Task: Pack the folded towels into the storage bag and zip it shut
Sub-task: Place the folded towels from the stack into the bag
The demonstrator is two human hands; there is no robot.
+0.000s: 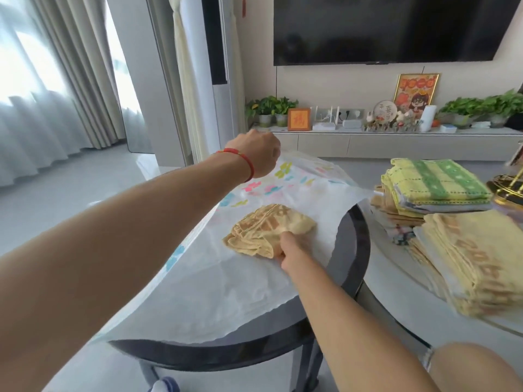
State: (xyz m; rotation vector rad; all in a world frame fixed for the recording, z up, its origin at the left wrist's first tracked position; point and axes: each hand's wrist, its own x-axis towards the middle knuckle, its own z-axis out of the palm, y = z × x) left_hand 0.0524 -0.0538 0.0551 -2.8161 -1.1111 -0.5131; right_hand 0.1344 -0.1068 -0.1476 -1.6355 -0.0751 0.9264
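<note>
Fingers [285,244] round towel [268,230] at bag [254,278] edge

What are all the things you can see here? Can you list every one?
storage bag: one, see-through white with coloured flower shapes, spread over the round table
round table: one, dark, under the bag
tan towel: one, tan, bunched up at the bag
towel stacks: several folded towels, yellow, green and tan, on the pale table at right
television: one, black, on the wall
potted plants: a few, green, on the low cabinet
framed pictures: two, orange and red, on the cabinet
curtains: grey, by the window at left
left hand: grip closed on the bag's far edge, red bracelet on the wrist
right hand: grip closed on the tan towel
</note>
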